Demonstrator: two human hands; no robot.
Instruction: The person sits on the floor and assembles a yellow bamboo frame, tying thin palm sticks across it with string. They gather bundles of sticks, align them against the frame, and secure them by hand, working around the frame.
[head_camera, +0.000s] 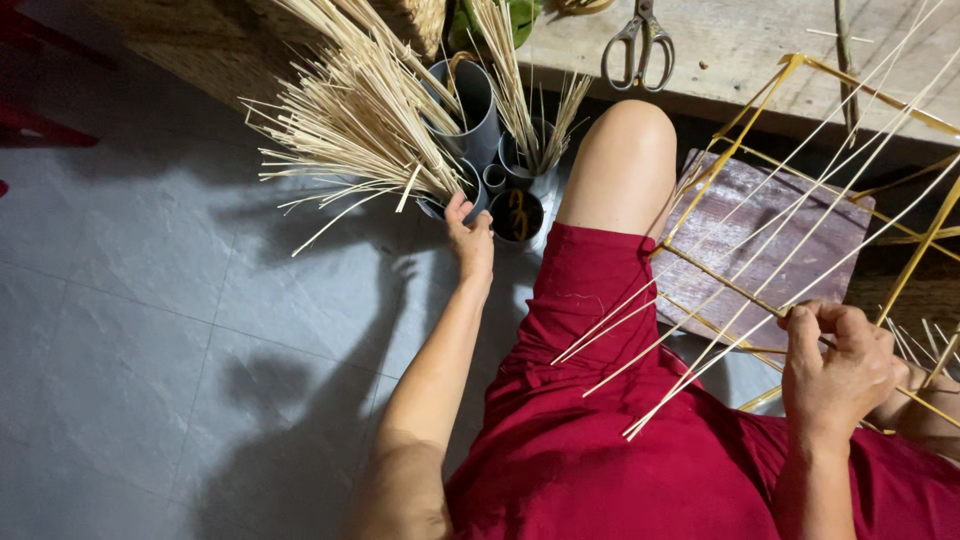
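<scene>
Head view: a seated person in red reaches to a cluster of grey tubes while the other hand holds a strip frame.

Pale thin sticks (350, 120) fan out of the grey tubes (480, 110) standing on the grey tiled floor (130, 300). The left hand (470, 235) rests at a tube's rim beside the sticks — whether its grip has closed on any cannot be told. Further right, scissors (638, 45) lie on the wooden worktop (740, 50), well apart from both hands. The right hand (835, 370) has its grip clenched on long pale strips (760, 270) that cross a yellow strip frame (800, 180) — held over the lap, above a purple board (780, 220).
</scene>
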